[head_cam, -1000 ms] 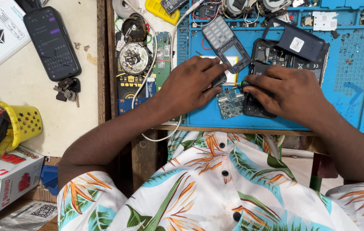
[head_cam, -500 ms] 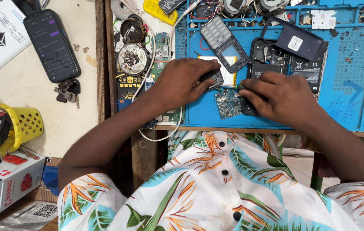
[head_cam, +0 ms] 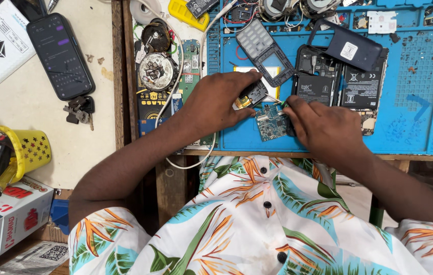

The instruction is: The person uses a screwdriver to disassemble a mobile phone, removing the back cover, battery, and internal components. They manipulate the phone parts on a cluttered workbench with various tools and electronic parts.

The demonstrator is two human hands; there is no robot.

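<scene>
At the blue mat's [head_cam: 420, 132] near edge: left hand [head_cam: 216, 102] fingers pinch a small black part [head_cam: 251, 94]; right hand [head_cam: 323, 127] fingers close on a thin probe beside the circuit board [head_cam: 271, 122]. Board looks light, stiff, fragile; hold by edges.
</scene>
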